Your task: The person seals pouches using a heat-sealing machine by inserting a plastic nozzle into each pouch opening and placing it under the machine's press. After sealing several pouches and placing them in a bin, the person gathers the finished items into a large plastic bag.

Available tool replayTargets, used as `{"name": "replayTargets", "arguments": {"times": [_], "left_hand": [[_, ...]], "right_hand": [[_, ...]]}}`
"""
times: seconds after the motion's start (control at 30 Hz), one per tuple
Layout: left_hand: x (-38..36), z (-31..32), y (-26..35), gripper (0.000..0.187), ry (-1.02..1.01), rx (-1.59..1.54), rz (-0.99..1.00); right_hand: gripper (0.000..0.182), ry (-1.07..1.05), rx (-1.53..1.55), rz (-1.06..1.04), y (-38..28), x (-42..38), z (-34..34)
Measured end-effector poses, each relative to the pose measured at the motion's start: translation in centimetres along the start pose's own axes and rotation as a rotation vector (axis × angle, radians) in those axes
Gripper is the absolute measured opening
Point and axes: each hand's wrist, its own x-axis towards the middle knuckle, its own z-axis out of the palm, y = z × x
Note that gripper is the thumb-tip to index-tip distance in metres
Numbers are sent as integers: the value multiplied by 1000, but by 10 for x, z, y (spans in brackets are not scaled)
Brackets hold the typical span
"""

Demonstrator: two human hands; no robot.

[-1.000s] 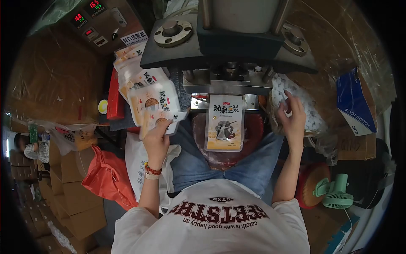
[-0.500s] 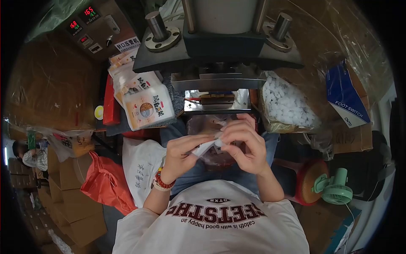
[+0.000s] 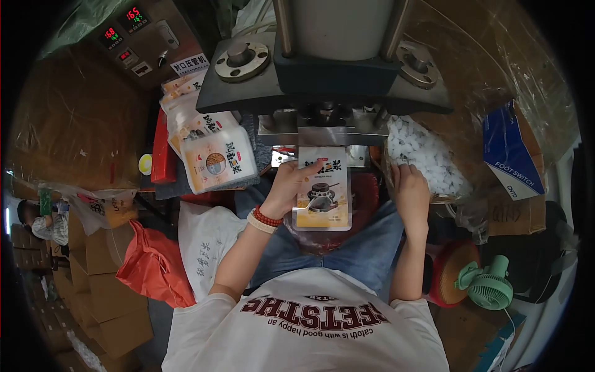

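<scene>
My left hand [image 3: 289, 191] grips the side of a flat printed pouch [image 3: 321, 197], with the thumb lying on its front. The pouch carries a picture of a dark pot, and its clear top end reaches up to the metal jaws of the press [image 3: 365, 135]. Over at the box, my right hand [image 3: 409, 189] is at the near left edge of a heap of small white plastic pieces [image 3: 427, 152]. Its fingers are bent and close together, and whatever lies between the fingertips is hidden.
A pile of similar pouches [image 3: 218, 162] lies on the left beside a red box [image 3: 163, 152]. The control box [image 3: 139, 46] shows lit digits. To the right are a blue FOOT SWITCH carton [image 3: 511, 152] and a green fan [image 3: 489, 288]. A red bag [image 3: 152, 266] hangs low left.
Both hands were together over the lap, handling a small white piece. Now the left hand holds the pouch at the press, and the right has moved to the white pieces. The press plate sits higher.
</scene>
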Motion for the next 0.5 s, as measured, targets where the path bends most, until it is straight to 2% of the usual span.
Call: {"name": "replayTargets", "arguments": {"times": [0.03, 0.07, 0.1, 0.13, 0.2, 0.23, 0.27, 0.3, 0.33, 0.4, 0.43, 0.47, 0.5], "left_hand": [[-1, -3, -1, 24, -2, 62, -12], [-2, -4, 1, 24, -7, 125, -21], [-8, -9, 9, 44, -15, 356, -25], [-16, -14, 16, 44, -15, 357, -20], [-37, -28, 23, 72, 584, 1364, 680], [-45, -36, 24, 82, 745, 1652, 676], [-54, -44, 25, 92, 909, 1939, 659], [-57, -62, 14, 73, 927, 1997, 518], [-64, -83, 8, 73, 929, 1999, 516], [-77, -107, 9, 58, 530, 1948, 621], [-82, -107, 8, 51, 555, 1828, 736], [-87, -99, 12, 51, 555, 1826, 733], [-91, -91, 15, 46, 563, 1622, 723]], "right_hand": [[18, -7, 5, -3, 3, -2, 1], [17, -27, 162, -46, 8, -2, 0], [17, -42, 317, -90, 13, -1, -1], [17, -38, 318, -94, 20, 0, -1], [18, -23, 482, -181, 27, -4, -1], [18, -27, 486, -180, 26, -5, -4], [18, -167, 628, -18, 21, -4, -16], [17, -307, 766, 145, 18, -3, -22], [17, -308, 769, 144, 18, -2, -17], [16, 173, 440, -171, 20, 2, -4], [16, 170, 438, -167, 18, 4, -5], [17, 323, 446, -205, 10, 8, -10], [19, 480, 452, -248, 0, 11, -16]]}}
